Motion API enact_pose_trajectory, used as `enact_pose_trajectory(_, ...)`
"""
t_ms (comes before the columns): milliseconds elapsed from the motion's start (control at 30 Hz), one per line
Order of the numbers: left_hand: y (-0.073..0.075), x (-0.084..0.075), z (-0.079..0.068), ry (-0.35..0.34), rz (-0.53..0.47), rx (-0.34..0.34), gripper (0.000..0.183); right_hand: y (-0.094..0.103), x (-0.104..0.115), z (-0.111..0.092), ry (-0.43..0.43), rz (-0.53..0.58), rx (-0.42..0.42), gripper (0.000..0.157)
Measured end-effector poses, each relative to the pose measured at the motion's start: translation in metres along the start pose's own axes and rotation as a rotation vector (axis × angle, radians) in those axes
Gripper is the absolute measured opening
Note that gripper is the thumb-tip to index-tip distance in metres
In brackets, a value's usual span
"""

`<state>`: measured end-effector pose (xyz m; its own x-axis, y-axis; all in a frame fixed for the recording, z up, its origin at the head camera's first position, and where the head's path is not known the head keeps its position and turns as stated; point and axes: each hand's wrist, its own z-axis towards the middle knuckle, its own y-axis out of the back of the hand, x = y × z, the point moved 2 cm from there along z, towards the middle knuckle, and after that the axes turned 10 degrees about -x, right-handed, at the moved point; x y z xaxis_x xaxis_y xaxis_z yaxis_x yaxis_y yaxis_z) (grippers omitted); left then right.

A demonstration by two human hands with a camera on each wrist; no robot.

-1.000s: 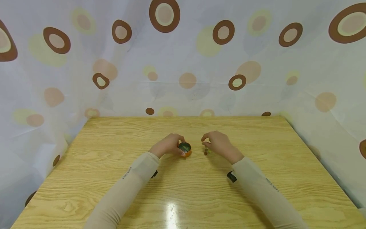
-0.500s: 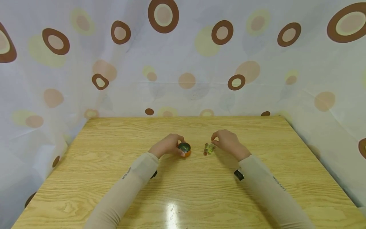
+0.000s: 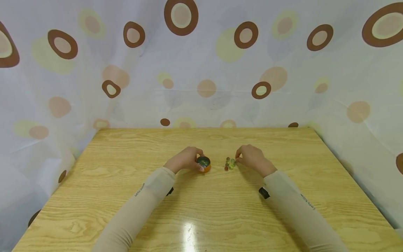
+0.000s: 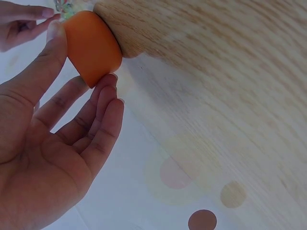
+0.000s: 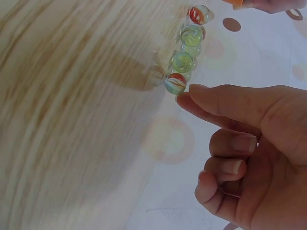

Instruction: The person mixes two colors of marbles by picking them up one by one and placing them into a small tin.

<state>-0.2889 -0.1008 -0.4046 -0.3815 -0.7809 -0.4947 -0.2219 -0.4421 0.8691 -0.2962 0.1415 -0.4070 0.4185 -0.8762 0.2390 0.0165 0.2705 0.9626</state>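
My left hand (image 3: 186, 160) grips a small orange bowl (image 4: 93, 48) by its side, thumb on one side and fingers on the other. In the head view the bowl's dark, shiny inside shows, and it sits on the table. To its right lies a tight group of glass marbles (image 3: 231, 163), several of them, clear with yellow-green or red swirls. My right hand (image 3: 253, 159) is at the right edge of this group. Its thumb and index fingertips come right up to a red-and-white swirled marble (image 5: 176, 83); I cannot tell whether they pinch it. The other fingers are curled in.
The wood-grain table (image 3: 201, 206) stretches around both hands. A white cloth (image 3: 201, 63) with brown, peach and yellow spots hangs behind it and along both sides. Dark wrist straps (image 3: 263, 192) show under the beige sleeves (image 3: 291, 206).
My right hand has moved right, from over the marbles to their right edge, uncovering the group, and then dipped slightly lower. My left hand and the bowl have stayed in place.
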Motion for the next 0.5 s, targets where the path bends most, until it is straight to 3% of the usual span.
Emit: enact_pose_trajectory(500,0.0015,-0.0022,-0.0003,0.012,-0.007,0.006,0.046,-0.0023,-0.0010,0.0003,-0.018,-0.011,0.015,0.014)
